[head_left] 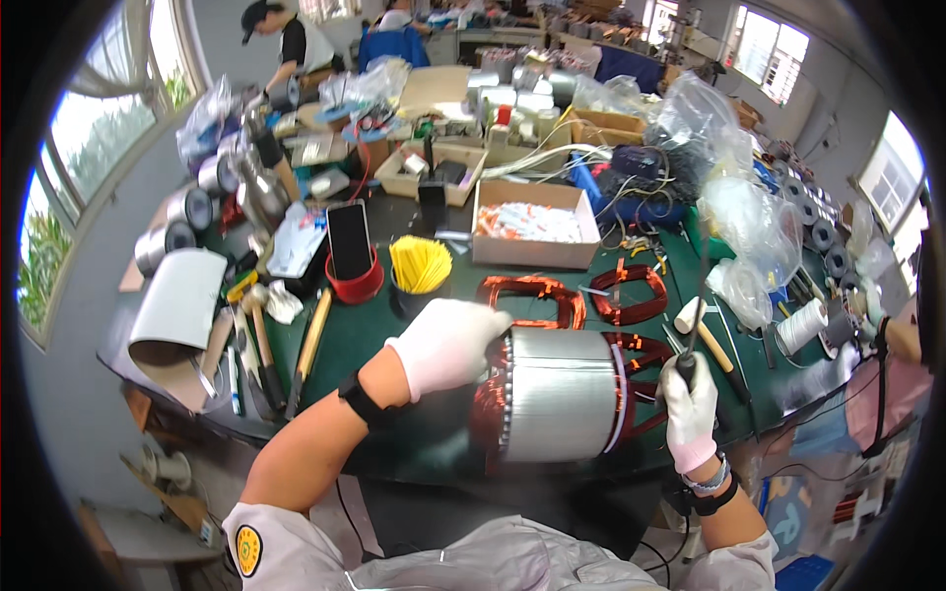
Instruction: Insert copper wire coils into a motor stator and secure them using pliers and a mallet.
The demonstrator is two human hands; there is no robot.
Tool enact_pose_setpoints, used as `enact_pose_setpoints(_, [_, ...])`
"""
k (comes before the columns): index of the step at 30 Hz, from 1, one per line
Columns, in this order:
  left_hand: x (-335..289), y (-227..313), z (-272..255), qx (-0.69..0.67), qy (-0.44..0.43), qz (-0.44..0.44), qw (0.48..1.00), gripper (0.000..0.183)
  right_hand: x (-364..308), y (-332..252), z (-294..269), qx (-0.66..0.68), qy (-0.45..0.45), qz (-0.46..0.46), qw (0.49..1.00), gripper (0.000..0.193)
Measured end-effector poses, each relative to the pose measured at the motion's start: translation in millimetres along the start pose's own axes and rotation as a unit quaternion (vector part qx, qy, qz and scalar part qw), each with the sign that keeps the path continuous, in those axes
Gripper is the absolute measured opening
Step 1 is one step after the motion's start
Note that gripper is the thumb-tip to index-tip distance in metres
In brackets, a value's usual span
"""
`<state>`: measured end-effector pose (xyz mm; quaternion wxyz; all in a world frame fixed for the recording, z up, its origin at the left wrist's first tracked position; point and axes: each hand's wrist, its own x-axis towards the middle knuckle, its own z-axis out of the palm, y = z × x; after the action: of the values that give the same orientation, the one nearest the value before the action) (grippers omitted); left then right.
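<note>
A metal stator core (560, 379) lies on its side at the near edge of the bench, copper windings (487, 414) showing at its left end. More copper coil loops (645, 360) stick out from its right end. My left hand (448, 343), in a white glove, is at the upper left end of the core, fingers curled together; what they grip, if anything, is hidden. To the right of the core, my gloved right hand (690, 406) is closed around the dark handle of a screwdriver (701, 295), its long thin shaft pointing up.
Two loose copper coils (532, 300) (629, 294) lie behind the core. A hammer (711, 340) rests near my right hand. Behind are yellow paper slips (421, 264), a phone (350, 239) and a cardboard box (534, 251). More hammers (258, 330) lie left. Another person (296, 44) stands far left.
</note>
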<state>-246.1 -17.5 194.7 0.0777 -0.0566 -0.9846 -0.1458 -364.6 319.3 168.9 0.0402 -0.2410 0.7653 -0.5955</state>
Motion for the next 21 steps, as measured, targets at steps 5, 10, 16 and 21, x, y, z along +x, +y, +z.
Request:
enact_pose_setpoints(5, [-5.1, 11.9, -0.5, 0.067, 0.019, 0.008, 0.998, 0.016, -26.9, 29.0, -37.3, -0.047, -0.013, 0.043, 0.998, 0.019])
enact_pose_setpoints(10, [-10.8, 33.0, -5.0, 0.144, 0.080, 0.020, 0.986, 0.020, -40.3, 46.1, -63.4, -0.064, 0.007, 0.082, 0.995, 0.023])
enact_pose_setpoints(16, [-39.0, 53.0, 14.7, 0.208, 0.209, 0.013, 0.955, 0.044, -45.2, 88.9, -94.8, -0.073, 0.063, 0.095, 0.991, 0.023])
enact_pose_setpoints(21, [-44.4, 53.8, 28.5, 0.139, 0.279, 0.011, 0.950, 0.055, -50.3, 108.8, -106.0, -0.103, 0.076, 0.088, 0.988, 0.022])
